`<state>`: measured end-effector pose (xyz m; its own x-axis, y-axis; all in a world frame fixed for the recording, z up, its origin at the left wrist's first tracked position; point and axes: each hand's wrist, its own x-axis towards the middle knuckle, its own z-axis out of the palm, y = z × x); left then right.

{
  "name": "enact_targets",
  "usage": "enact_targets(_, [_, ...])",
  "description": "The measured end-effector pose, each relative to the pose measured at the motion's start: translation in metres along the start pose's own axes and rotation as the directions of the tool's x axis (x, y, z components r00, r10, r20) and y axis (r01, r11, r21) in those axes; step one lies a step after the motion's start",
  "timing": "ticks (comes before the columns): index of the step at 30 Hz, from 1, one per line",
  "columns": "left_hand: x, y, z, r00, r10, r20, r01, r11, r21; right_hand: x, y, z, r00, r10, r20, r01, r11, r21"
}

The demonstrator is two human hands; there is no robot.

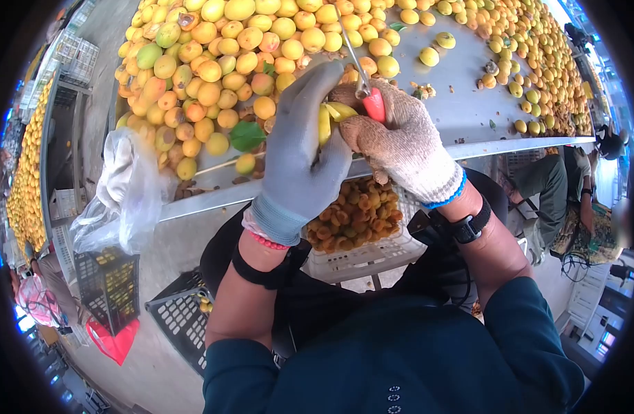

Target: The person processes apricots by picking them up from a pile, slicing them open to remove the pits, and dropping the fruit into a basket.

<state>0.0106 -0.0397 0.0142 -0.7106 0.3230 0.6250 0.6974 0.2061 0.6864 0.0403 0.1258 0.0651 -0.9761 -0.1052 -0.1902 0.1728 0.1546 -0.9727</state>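
Observation:
My left hand (300,138), in a grey coated glove, is closed around a yellow apricot (324,124) that looks split or cut. The right hand (403,134), in a stained off-white knit glove, grips a knife by its red handle (374,105). Its thin metal blade (349,47) points up and away over the fruit. My right thumb and fingertips meet the apricot too. Both hands are just above the near edge of a metal table (462,96). Below them a white crate (362,261) holds many opened apricot pieces (355,215).
Heaped apricots (213,76) cover the table's left side, with another heap (538,62) on the right. A plastic bag (124,193) hangs over the front edge at left. Dark crates (182,314) stand on the floor. Another person's leg (548,183) shows at right.

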Motion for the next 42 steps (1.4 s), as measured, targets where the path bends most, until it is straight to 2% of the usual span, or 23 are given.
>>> enact_targets(3, [0.0,0.006,-0.008,0.996,-0.084,0.037,0.08,0.991,0.108,0.001,0.009,0.003,0.998,-0.07,-0.002,0.07,0.998,0.001])
enact_targets(5, [-0.001,0.007,-0.01,0.974,-0.227,0.011,0.227,0.974,0.01,0.003,0.004,0.008,0.998,-0.063,0.02,0.063,0.998,0.003])
enact_targets(6, [-0.001,0.008,-0.011,0.954,-0.298,0.002,0.298,0.954,-0.039,0.004,0.005,0.008,0.999,-0.04,0.011,0.04,0.997,0.062])
enact_targets(7, [0.0,0.012,-0.014,0.91,-0.414,0.006,0.406,0.889,-0.213,0.005,0.008,0.008,1.0,-0.017,0.004,0.017,0.993,0.121])
enact_targets(9, [0.004,0.021,-0.021,0.787,-0.612,0.076,0.553,0.645,-0.528,0.007,0.013,0.007,1.0,0.0,0.0,0.0,0.973,0.231])
enact_targets(10, [0.004,0.024,-0.017,0.776,-0.628,0.065,0.555,0.63,-0.544,0.008,0.016,0.007,1.0,-0.007,0.001,0.006,0.96,0.28])
enact_targets(12, [-0.002,0.013,-0.016,0.814,-0.581,0.012,0.545,0.756,-0.362,0.008,0.018,0.005,1.0,-0.002,0.014,-0.003,0.938,0.348])
enact_targets(15, [-0.007,-0.006,-0.013,0.899,-0.428,-0.091,0.414,0.899,-0.146,0.006,0.016,0.002,0.999,0.009,0.051,-0.027,0.926,0.378])
enact_targets(17, [-0.007,-0.009,-0.014,0.913,-0.397,-0.092,0.392,0.917,-0.069,0.003,0.011,0.0,0.997,-0.008,0.072,-0.019,0.934,0.356])
enact_targets(20, [-0.008,-0.002,-0.021,0.888,-0.46,-0.01,0.455,0.881,-0.128,-0.001,0.003,0.003,1.0,0.024,0.017,-0.028,0.967,0.255])
enact_targets(21, [-0.005,0.005,-0.022,0.898,-0.44,0.011,0.431,0.875,-0.222,-0.002,0.003,0.003,1.0,0.02,0.007,-0.021,0.976,0.219])
enact_targets(23, [-0.001,0.012,-0.02,0.903,-0.429,0.012,0.414,0.863,-0.288,-0.002,0.002,0.0,1.0,0.006,-0.017,-0.003,0.99,0.144])
enact_targets(25, [0.001,0.015,-0.014,0.89,-0.455,-0.02,0.438,0.867,-0.236,-0.001,0.008,0.005,0.981,-0.125,-0.147,0.118,0.991,-0.061])
enact_targets(26, [0.003,0.019,-0.013,0.926,-0.376,-0.036,0.369,0.921,-0.124,-0.001,0.011,0.007,0.96,-0.198,-0.199,0.166,0.972,-0.168])
enact_targets(29, [0.002,0.008,-0.004,0.975,-0.199,-0.093,0.2,0.98,-0.003,-0.001,0.013,0.008,0.917,-0.365,-0.157,0.263,0.854,-0.449])
enact_targets(30, [0.005,0.002,-0.004,0.992,-0.065,-0.109,0.078,0.989,0.122,-0.003,0.012,0.01,0.916,-0.377,-0.14,0.26,0.821,-0.509])
enact_targets(32, [0.006,0.005,-0.008,0.986,-0.133,-0.097,0.146,0.979,0.142,-0.01,0.006,0.014,0.913,-0.394,-0.107,0.247,0.741,-0.624])
enact_targets(35, [0.004,0.006,-0.01,0.979,-0.187,-0.077,0.197,0.967,0.16,-0.012,-0.002,0.017,0.945,-0.296,-0.141,0.161,0.795,-0.585])
enact_targets(36, [0.003,0.005,-0.01,0.978,-0.194,-0.07,0.203,0.965,0.166,-0.011,-0.001,0.018,0.938,-0.318,-0.141,0.176,0.783,-0.596])
enact_targets(38, [0.002,0.001,-0.006,0.99,-0.079,-0.115,0.102,0.973,0.209,-0.007,0.003,0.019,0.921,-0.362,-0.142,0.203,0.759,-0.619])
enact_targets(40, [0.003,-0.002,-0.004,0.99,0.022,-0.137,0.009,0.975,0.221,0.0,0.008,0.014,0.985,-0.127,-0.115,0.105,0.978,-0.181])
enact_targets(41, [0.004,-0.002,-0.004,0.988,0.062,-0.138,-0.033,0.978,0.208,0.003,0.012,0.011,0.998,-0.018,-0.06,0.021,0.998,0.054])
enact_targets(42, [0.004,-0.002,-0.003,0.985,0.102,-0.14,-0.074,0.978,0.194,0.007,0.019,0.01,0.995,-0.099,-0.022,0.101,0.971,0.217])
